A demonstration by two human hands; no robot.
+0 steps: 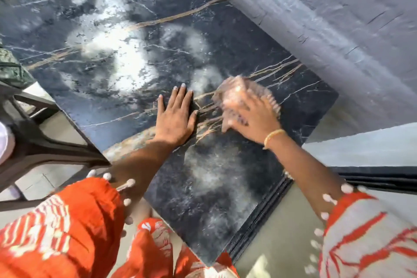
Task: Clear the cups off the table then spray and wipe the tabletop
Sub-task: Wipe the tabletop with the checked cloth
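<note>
Left hand (174,117) lies flat, fingers straight, on the marble tabletop (126,36); right hand (246,117) presses a blurred cloth (242,90) at centre right.

Worktop (126,36): dark marble slab, broad and bare across its far and middle stretch, open to any pass.
Near right part: the left hand (174,117) lies flat, fingers straight, just beside the right hand (246,117), which presses a blurred pinkish cloth (239,90); only a narrow gap between them.
Right edge: grey stone wall (338,18) runs close alongside.
Left edge: dark chair frame (40,142) stands against the worktop's near corner.
</note>
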